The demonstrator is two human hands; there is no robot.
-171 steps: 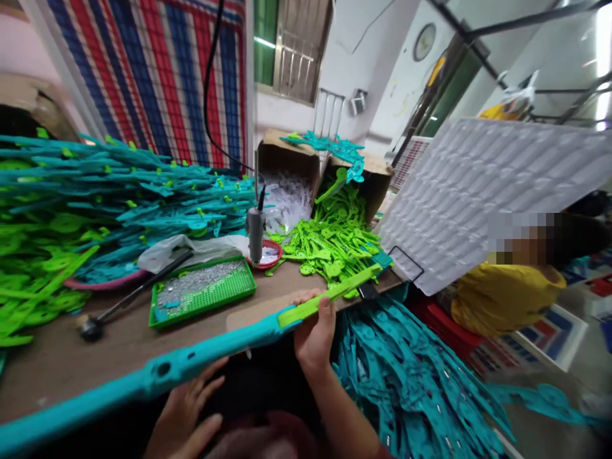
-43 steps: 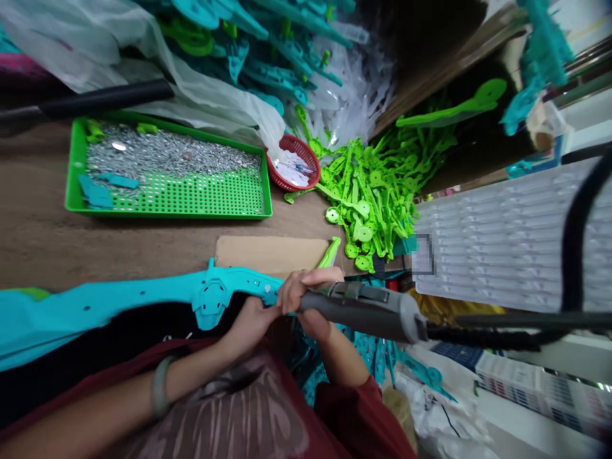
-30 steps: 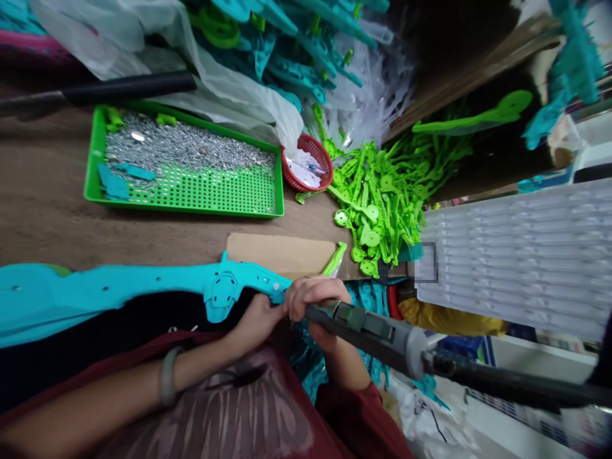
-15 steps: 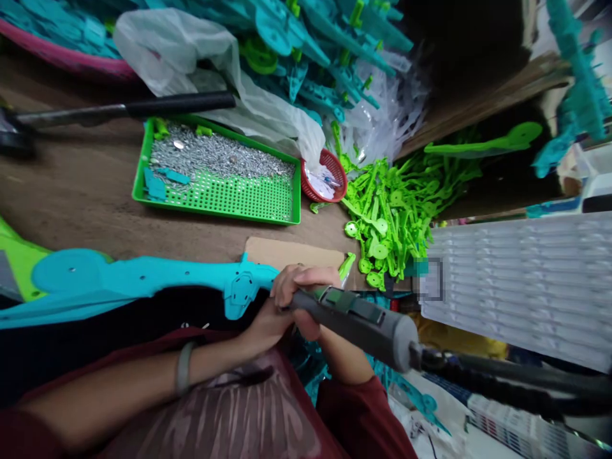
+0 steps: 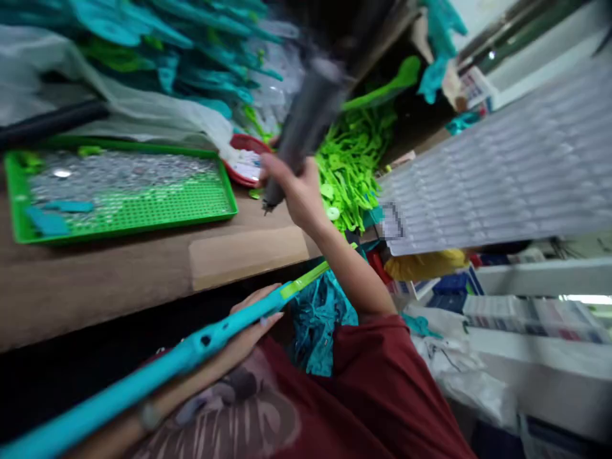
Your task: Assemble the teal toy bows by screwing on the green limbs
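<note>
My right hand [image 5: 301, 191] is wrapped around a dark grey electric screwdriver [image 5: 308, 118], blurred by motion. Its thin bit slants down over the tabletop, apart from any part. Lower down, my left hand [image 5: 255, 319] grips a long teal plastic part [image 5: 191, 357], with fingers showing on both sides of it. That part runs from the bottom left corner up towards the middle, seen on its narrow edge. A lime-green plastic piece [image 5: 310, 278] sticks out of its far end. A flat strip of cardboard [image 5: 248, 255] lies at the table edge just beyond.
A green perforated tray [image 5: 191, 201] holds many small metal screws. Beside it stands a red basket [image 5: 243, 177] with small white pieces. Lime-green parts [image 5: 358, 159] are heaped behind my right hand, teal parts [image 5: 191, 44] at the back. Stacked white trays [image 5: 478, 159] stand right.
My right hand has carried the screwdriver away from the teal part, up and forward over the table. The teal part has turned onto its edge and tilted, still in my left hand. The view has shifted.
</note>
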